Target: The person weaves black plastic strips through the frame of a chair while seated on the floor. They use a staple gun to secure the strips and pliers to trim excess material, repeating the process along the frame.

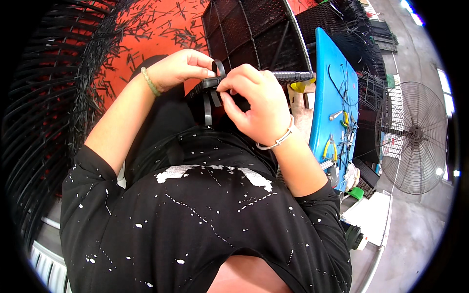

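Observation:
In front of my body is a black woven furniture piece [251,29] with a dark frame; a wrapped bar [293,76] runs along its near edge toward my hands. A flat black plastic strip [208,113] curls in a small loop above the bar's near end, and a tail of it hangs down toward my lap. From the left, my left hand [183,68] pinches at the loop with thumb and fingers. My right hand [259,97] grips the strip just beside it, thumb and forefinger pressed together. The fingers partly cover the spot where strip and bar meet.
On the right stands a blue table [328,73] holding yellow-handled pliers [330,149] and other small tools. A large wire-caged fan [415,132] is beyond it. Long black strips [39,97] hang in a dense bunch at left. Black scraps litter the red floor [141,34].

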Available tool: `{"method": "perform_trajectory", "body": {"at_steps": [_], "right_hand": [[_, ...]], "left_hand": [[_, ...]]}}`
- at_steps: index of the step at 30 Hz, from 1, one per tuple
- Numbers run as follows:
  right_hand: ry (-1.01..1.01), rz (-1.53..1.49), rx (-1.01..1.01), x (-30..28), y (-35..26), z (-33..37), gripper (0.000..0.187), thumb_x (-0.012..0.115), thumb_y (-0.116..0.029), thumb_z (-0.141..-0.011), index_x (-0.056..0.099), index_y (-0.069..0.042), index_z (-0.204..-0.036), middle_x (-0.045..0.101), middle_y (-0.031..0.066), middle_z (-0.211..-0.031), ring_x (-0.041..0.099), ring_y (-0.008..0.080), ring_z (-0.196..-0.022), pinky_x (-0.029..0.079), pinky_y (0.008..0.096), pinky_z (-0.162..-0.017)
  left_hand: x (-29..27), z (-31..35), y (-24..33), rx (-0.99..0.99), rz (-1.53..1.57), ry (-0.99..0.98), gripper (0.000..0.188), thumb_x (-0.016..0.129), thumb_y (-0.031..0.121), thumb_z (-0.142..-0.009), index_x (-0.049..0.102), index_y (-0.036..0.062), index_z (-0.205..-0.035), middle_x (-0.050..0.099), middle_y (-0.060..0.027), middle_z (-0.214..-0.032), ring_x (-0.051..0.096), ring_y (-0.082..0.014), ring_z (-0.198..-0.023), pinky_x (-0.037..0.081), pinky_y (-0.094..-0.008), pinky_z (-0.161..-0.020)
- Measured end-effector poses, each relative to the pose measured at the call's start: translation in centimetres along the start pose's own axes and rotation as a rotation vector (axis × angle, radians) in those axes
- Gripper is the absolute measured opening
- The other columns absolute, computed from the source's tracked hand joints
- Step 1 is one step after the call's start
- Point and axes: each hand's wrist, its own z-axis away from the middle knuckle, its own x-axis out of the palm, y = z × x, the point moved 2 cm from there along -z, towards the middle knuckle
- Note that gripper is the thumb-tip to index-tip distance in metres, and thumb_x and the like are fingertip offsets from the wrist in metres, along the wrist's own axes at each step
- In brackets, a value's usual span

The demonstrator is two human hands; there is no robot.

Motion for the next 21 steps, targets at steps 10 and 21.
{"method": "perform_trajectory", "body": {"at_steps": [10,21], "right_hand": [[0.034,0.172,-0.104,0.0,-0.2,-0.6,0.009,0.073,-0.013,-0.076,0.066,-0.012,-0.081,0.057,-0.0001,-0.081,0.058,0.0188,-0.067,0.039,0.0347,-0.065],[0.029,0.214,-0.127,-0.7,-0.5,-1.1,0.008,0.073,-0.014,-0.072,0.067,-0.015,-0.077,0.054,-0.0029,-0.078,0.056,0.0168,-0.073,0.040,0.0347,-0.071]], "left_hand": [[0.5,0.3,0.5,-0.001,0.007,0.031,0.020,0.063,0.015,-0.093,0.067,-0.0014,-0.103,0.070,-0.0007,-0.097,0.062,-0.0067,-0.088,0.048,-0.0227,-0.083],[0.7,0.5,0.2,0.022,0.038,0.052,0.023,0.064,0.016,-0.093,0.069,-0.0008,-0.108,0.070,-0.0015,-0.100,0.062,-0.0074,-0.093,0.047,-0.0243,-0.088]]}}
